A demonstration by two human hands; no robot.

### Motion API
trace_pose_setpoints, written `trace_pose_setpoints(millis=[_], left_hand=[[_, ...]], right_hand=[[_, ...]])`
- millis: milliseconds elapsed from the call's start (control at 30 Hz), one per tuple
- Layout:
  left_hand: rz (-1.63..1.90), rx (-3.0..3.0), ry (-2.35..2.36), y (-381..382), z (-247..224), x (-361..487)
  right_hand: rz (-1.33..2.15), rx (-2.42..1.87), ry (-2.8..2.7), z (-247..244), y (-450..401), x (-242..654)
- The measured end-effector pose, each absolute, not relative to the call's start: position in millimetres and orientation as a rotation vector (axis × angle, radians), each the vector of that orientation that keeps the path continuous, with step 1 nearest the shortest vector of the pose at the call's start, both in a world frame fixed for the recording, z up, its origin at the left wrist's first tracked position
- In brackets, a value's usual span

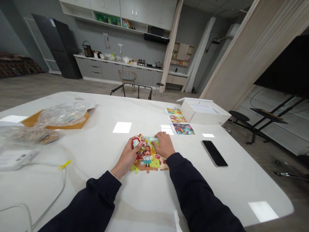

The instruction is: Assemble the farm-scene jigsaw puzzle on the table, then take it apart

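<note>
From my remote station, no text, label, brand, number or sign can be read. Any print on the jigsaw puzzle (147, 154), the picture cards (177, 120) or the white box (205, 112) is too small or blurred for me to make out.

On the white tabletop (96, 108), at your right, lies a black smartphone (214, 153). Ahead of you stand an open white cardboard box (205, 113) and, just beside it, three printed picture cards (177, 120) in a column. At your left: a clear plastic bag (62, 115) on a brown cardboard mailer (72, 124), a white electrical device (14, 159) and a cable (64, 183). Beyond the table: a kitchen counter (113, 61), a gold wire chair (127, 77) and a black refrigerator (56, 45).
</note>
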State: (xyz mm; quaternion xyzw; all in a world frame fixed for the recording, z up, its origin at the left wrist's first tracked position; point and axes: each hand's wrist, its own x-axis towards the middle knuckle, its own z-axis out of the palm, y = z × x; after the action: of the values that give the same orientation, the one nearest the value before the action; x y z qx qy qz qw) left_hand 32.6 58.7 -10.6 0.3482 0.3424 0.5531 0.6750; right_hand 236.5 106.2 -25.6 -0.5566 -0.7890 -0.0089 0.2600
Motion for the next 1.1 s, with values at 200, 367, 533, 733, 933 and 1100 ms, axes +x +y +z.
trace_pose_setpoints(millis=[200, 367, 533, 733, 933, 1100], left_hand=[[1.225, 0.771, 0.781, 57.4, -9.3, 33.5], [1.215, 0.787, 0.778, 57.8, -12.6, 34.2], [1.183, 0.821, 0.778, 59.4, -19.5, 33.5], [1.161, 0.877, 0.792, 59.7, -21.8, 33.1], [1.13, 0.864, 0.807, 58.6, -18.8, 33.9], [1.119, 0.865, 0.794, 58.7, -20.3, 34.0]], right_hand=[[0.069, -1.534, -2.09, -28.1, 106.2, 238.7], [0.177, -1.477, -2.02, -33.6, 112.4, 240.4], [0.269, -1.333, -1.931, -36.1, 116.3, 240.6], [0.393, -1.159, -1.796, -36.8, 117.8, 240.6], [0.49, -1.122, -1.775, -34.7, 115.0, 239.1], [0.613, -1.171, -1.635, -38.0, 118.5, 239.5]])
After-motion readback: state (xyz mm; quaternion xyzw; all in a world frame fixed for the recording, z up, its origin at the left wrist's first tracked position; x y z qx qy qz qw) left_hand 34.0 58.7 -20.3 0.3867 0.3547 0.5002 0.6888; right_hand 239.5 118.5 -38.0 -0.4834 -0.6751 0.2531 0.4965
